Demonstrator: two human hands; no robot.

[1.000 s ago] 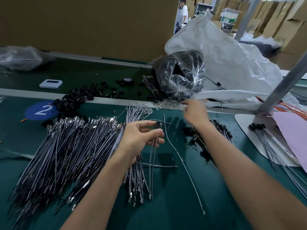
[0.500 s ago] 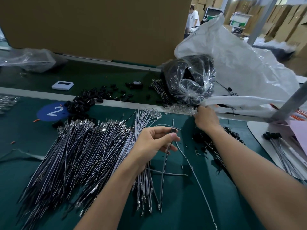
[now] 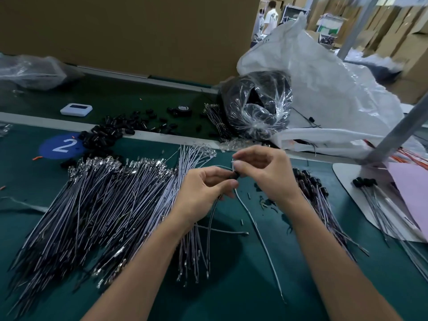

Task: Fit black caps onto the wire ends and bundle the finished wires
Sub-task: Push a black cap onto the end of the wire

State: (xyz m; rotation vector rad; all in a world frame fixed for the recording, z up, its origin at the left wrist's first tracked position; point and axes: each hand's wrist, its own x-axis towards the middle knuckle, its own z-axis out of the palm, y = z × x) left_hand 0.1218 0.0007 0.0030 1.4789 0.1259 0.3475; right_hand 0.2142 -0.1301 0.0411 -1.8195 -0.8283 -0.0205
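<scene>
A dark green worktop (image 3: 231, 286) runs back to a tall brown cardboard panel (image 3: 139, 31) closing off the left, while on the right, past a slanting grey metal post (image 3: 398, 128), stand stacked cardboard boxes (image 3: 393, 24) under soft, even light.

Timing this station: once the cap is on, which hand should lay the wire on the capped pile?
Right hand, likely: the capped pile lies beside its wrist; the left hand is by uncapped wires.
</scene>
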